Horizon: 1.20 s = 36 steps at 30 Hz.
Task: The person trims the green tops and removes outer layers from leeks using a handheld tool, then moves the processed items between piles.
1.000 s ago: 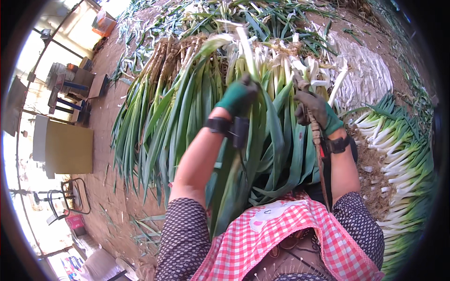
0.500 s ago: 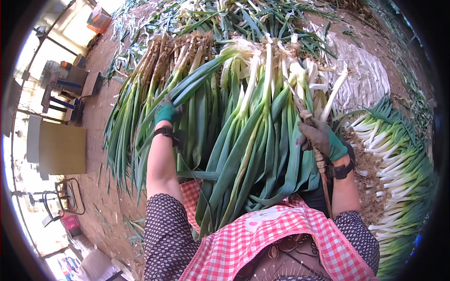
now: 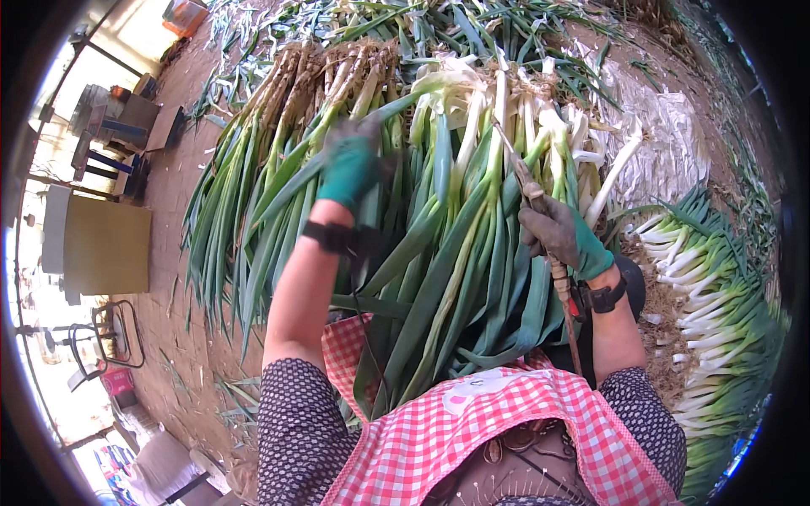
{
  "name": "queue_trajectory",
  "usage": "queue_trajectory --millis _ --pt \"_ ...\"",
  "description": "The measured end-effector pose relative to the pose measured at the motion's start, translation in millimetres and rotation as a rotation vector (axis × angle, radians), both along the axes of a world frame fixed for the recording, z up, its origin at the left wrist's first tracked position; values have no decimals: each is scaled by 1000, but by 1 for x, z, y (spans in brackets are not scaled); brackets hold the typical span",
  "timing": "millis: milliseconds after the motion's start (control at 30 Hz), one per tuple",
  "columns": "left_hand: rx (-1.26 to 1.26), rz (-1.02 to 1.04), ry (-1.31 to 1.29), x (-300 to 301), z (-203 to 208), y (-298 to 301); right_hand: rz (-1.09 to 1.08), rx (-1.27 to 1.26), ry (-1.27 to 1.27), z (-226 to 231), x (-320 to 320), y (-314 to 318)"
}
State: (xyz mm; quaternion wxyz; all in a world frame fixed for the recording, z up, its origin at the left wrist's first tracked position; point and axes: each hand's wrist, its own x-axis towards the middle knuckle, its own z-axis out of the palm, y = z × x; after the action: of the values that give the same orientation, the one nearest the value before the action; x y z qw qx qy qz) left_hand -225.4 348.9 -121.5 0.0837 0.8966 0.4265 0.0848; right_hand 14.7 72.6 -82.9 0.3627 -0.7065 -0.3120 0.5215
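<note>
A thick layer of leeks (image 3: 456, 253) lies across in front of me, white ends pointing away and green leaves toward my apron. My left hand (image 3: 350, 169), in a green and grey glove, is over the leaves left of the middle, near a long leaf. Its fingers are smeared by motion. My right hand (image 3: 561, 236), gloved alike, is closed around a long thin tool (image 3: 531, 187) with a wrapped handle, slanting over the leek stems. What kind of tool it is, I cannot make out. Untrimmed leeks with brown roots (image 3: 337, 72) lie at the far left of the layer.
A curved row of cleaned leeks (image 3: 713, 312) runs down the right side, beside cut root scraps (image 3: 662, 337). A white plastic sheet (image 3: 662, 135) and leaf waste (image 3: 456, 29) lie beyond. Left stand a tan box (image 3: 105, 244) and a metal-framed chair (image 3: 118, 337).
My left hand has moved right and nearer the middle, blurring. My right hand has risen slightly to the left with the tool still in it.
</note>
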Motion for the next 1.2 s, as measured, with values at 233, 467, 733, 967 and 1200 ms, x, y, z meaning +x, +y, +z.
queue_trajectory --millis 233,467,733,967,1200 --pt "-259 304 316 -93 -71 70 57 -21 34 -4 -17 6" --pt "-575 -188 110 -31 -10 -20 138 8 53 -10 -38 23" --pt "-175 403 11 -60 -107 28 201 -7 49 -35 -60 24" --pt "-323 411 -180 -49 -69 20 241 -5 83 -20 -78 30" --pt "-462 429 -234 -78 -87 9 301 -36 143 -45 -92 32"
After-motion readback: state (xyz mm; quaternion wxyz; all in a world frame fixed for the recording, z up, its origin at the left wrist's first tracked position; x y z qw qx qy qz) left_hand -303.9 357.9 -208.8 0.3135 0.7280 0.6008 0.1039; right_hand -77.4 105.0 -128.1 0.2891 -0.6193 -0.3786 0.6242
